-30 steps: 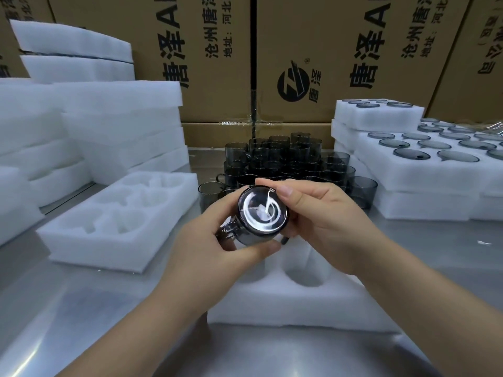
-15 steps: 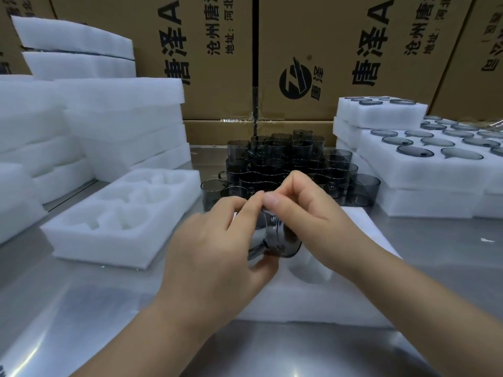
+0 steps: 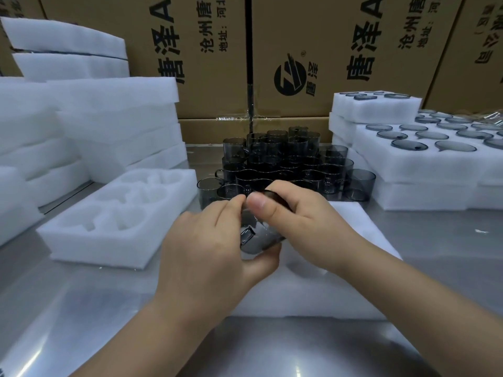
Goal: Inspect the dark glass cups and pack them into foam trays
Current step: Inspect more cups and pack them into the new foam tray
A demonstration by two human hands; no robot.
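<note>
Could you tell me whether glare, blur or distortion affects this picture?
Head view: glare streaks the steel table at lower left; wide-angle distortion tilts the cardboard boxes outward; the left hand, right hand and the cup they grip look slightly soft.

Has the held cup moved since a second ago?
Yes: the held cup turned and sank away from the loose cups, toward the near foam tray.

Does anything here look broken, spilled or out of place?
Nothing stands out. The left hand and right hand hold one dark glass cup, tilted, above a white foam tray; more dark glass cups stand grouped behind, none visibly broken.
</note>
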